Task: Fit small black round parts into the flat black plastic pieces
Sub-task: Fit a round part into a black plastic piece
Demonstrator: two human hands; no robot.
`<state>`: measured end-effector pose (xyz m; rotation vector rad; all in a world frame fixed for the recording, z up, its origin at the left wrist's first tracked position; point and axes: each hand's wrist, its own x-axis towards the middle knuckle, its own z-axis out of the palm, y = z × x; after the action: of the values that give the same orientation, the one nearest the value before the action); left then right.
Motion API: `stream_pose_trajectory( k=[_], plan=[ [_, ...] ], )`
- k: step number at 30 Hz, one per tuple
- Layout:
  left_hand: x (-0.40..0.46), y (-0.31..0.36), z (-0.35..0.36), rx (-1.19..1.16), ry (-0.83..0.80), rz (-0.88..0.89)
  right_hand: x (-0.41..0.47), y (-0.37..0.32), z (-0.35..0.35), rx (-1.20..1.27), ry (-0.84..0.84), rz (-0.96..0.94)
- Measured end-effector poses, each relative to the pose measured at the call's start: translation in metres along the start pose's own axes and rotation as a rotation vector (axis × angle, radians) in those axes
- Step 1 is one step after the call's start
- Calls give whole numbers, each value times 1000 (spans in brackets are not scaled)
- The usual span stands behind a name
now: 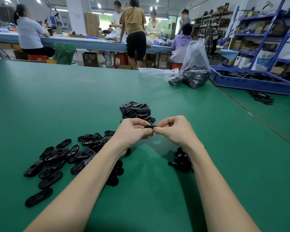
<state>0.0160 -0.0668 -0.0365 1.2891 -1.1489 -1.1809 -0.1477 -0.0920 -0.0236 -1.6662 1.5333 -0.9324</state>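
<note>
One flat black piece held edge-on above the green table, at frame centre. Left hand and right hand both pinch it, thumbs meeting at its near edge; whether a round part sits between the fingertips is hidden.

Judged step: pressing a round part home. Next move likely calls for firm thumb pressure, then setting the piece aside.

Loose flat pieces lie at 8 o'clock, a tighter heap at 12, small dark parts at 4. Plastic bags at 1 o'clock.
</note>
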Motion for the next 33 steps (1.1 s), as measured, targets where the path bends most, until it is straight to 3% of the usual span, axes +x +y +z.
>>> stream_pose_trajectory(
  k=[7, 14, 17, 23, 33],
  plan=[
    [2, -1, -5, 8, -29, 26, 1, 3, 8, 29, 23, -6],
    [4, 2, -24, 517, -31, 273, -2, 3, 4, 232, -29, 72],
    [9, 1, -27, 642, 85, 326, -3, 4, 3, 215, -7, 98],
    [66, 16, -27, 560, 348, 252, 0, 11, 7, 190, -90, 125],
    [129, 22, -18, 638, 346, 1, 2, 13, 11, 174, -143, 114]
  ],
)
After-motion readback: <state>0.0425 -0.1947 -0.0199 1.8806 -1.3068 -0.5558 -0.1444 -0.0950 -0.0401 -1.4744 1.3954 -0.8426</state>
